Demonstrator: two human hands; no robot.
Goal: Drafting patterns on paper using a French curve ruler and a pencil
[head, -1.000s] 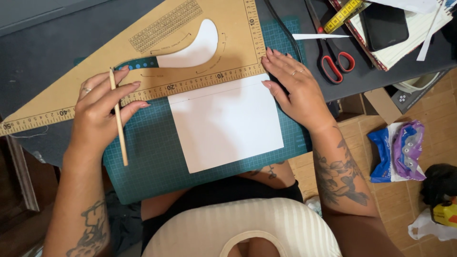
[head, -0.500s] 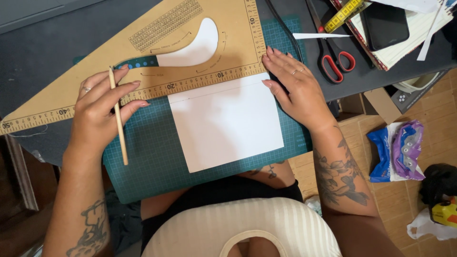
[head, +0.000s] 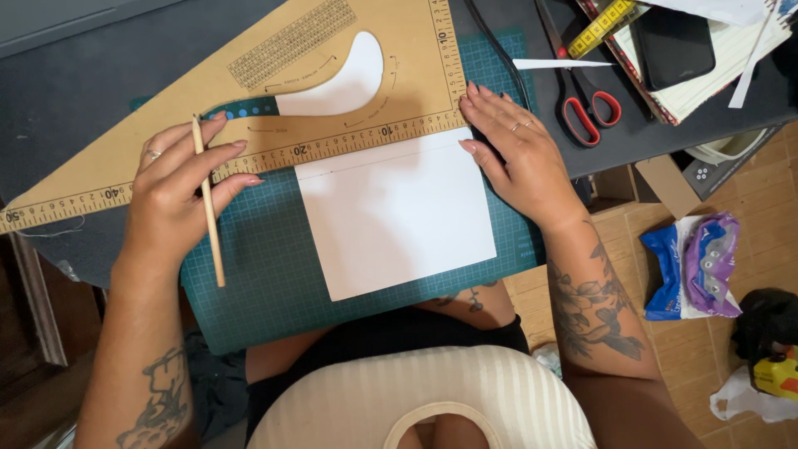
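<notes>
While the left hand (head: pixel 179 195) grips a pencil (head: pixel 209 202), the right hand (head: pixel 515 158) lies flat, holding nothing, on the ruler (head: pixel 274 125).

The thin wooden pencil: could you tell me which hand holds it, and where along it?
The left hand holds the thin wooden pencil between its fingers, along the upper half.

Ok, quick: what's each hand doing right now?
Left hand: fingers spread on the wooden pattern ruler, a pencil held between them.
Right hand: open, flat on the ruler's corner and white paper edge.

Blue-purple packet (head: pixel 692 264) on floor; dark phone screen (head: pixel 672 43)
</notes>
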